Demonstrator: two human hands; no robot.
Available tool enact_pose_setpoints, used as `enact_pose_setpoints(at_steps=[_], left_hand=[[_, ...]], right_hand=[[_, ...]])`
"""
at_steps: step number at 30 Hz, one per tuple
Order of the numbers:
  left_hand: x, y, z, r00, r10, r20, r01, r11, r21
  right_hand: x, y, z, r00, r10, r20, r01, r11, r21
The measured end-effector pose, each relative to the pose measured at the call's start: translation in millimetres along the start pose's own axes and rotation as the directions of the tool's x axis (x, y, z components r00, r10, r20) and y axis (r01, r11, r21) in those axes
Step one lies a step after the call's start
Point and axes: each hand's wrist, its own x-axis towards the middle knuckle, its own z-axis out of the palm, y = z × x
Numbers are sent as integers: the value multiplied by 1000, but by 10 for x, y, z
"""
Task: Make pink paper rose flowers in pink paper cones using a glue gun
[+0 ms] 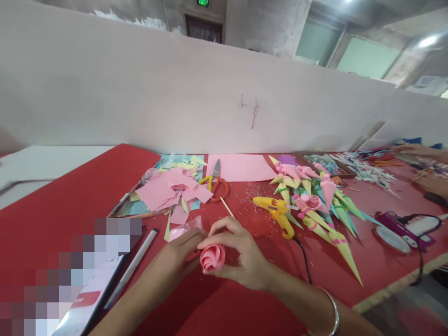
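Observation:
A rolled pink paper rose (212,257) faces me at the near middle of the red table. My right hand (245,254) is closed round it, with fingers over the top and the thumb below. Just left of the bloom, the closed fingers of my left hand (182,252) grip its side, where some pink paper shows; those fingertips are partly hidden. A thin pale stick (227,206) juts out beyond my right knuckles, and I cannot tell whether it touches the hand. Behind my left hand lies a clear plastic wrapper with pink in it (185,227).
Pink paper sheets (171,189) are piled at the back left, beside scissors (217,179). Right of my hands lie a yellow glue gun (276,212), several paper flower cones (322,214) and a purple power strip (402,228). A white pen (136,261) lies left. Another person's hand (432,182) is far right.

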Motion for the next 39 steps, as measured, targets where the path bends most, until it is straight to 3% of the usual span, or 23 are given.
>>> enact_pose_setpoints(at_steps=[8, 17, 25, 31, 36, 39], left_hand=[[-10, -100, 73, 1000, 27, 8, -27, 998, 56], [2, -12, 80, 1000, 21, 20, -21, 999, 32], [9, -76, 130, 998, -17, 68, 18, 1000, -5], [16, -43, 124, 997, 3, 74, -2, 1000, -13], [4, -32, 140, 994, -56, 89, 62, 995, -72], [2, -54, 151, 996, -38, 84, 44, 996, -72]], right_hand=[[7, -14, -16, 999, -26, 43, 27, 999, -26], [22, -6, -53, 992, -50, 120, 53, 998, -19], [33, 11, -36, 992, -111, 62, 115, 991, -64], [29, 43, -51, 992, -15, 129, 25, 997, -77], [21, 90, -16, 985, -129, 118, 140, 986, -90], [6, 93, -9, 990, -91, 109, 102, 991, -92]])
